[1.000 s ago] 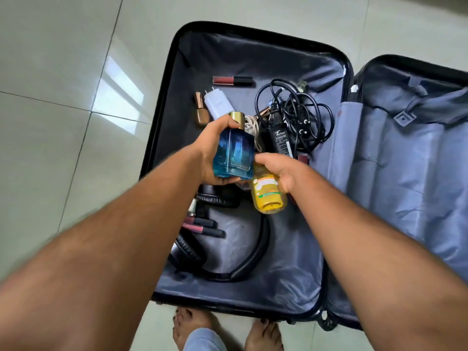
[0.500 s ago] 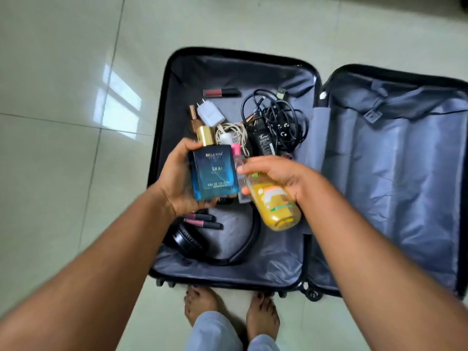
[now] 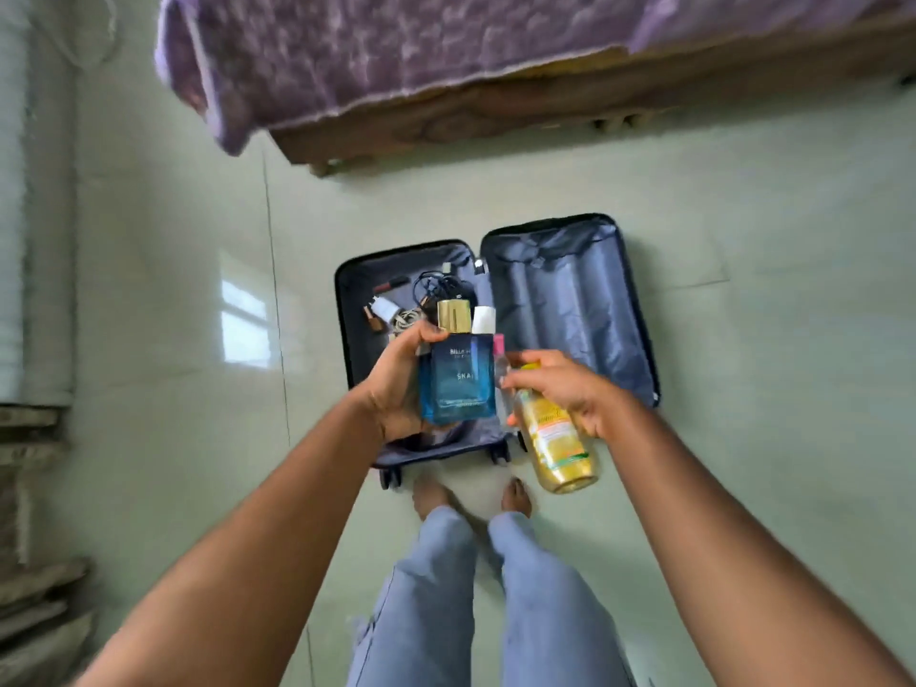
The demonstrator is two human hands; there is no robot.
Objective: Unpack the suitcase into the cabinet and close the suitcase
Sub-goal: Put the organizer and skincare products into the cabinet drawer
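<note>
A blue perfume bottle (image 3: 458, 384) is gripped upright in the left hand (image 3: 396, 389); a yellow bottle (image 3: 557, 441) is grasped, tilted, in the right hand (image 3: 570, 389). Beyond, the suitcase (image 3: 570, 309) lies open on the floor (image 3: 768, 339), with cables (image 3: 441, 287), a white charger (image 3: 384, 308) and a lipstick (image 3: 391, 285) in its left half. A bed (image 3: 446, 52) is seen farther off.
</note>
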